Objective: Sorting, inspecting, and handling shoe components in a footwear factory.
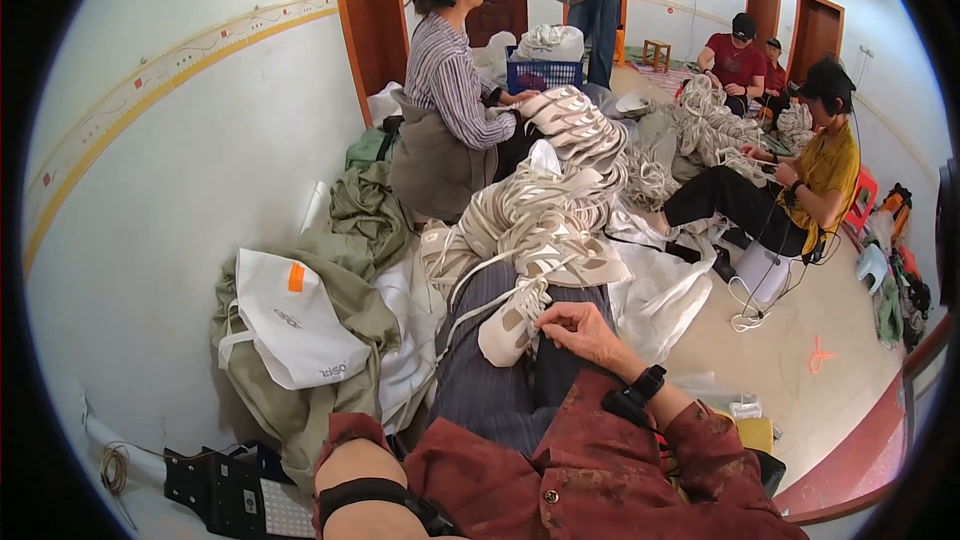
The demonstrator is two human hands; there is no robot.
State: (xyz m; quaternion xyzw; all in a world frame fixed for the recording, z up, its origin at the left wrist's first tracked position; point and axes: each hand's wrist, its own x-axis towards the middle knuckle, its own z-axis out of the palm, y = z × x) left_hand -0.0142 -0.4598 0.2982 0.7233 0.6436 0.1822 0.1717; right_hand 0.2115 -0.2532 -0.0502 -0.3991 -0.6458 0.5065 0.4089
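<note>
Beige shoe upper (506,332) sits pinched in the right hand (584,331), fingers nearly closed; the left hand is out of view.

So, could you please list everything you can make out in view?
beige-and-white fabric shoe upper: one, on the lap
laced shoe uppers: uncountable piles, beige and white, lap and floor
soft white bag: one, orange patch, left
crumpled cloth: one heap, olive green, under the bag
plastic sheet: one, white, right of lap
plastic basket: one, blue, back
wooden stool: one, brown, far back
tangled cord: one, orange, right-hand floor
other people: five, variously dressed, beyond the lap
trousered legs: two, grey, centre
left arm: one, black strap, lower left
right hand: one, bare, at the shoe upper's edge
</note>
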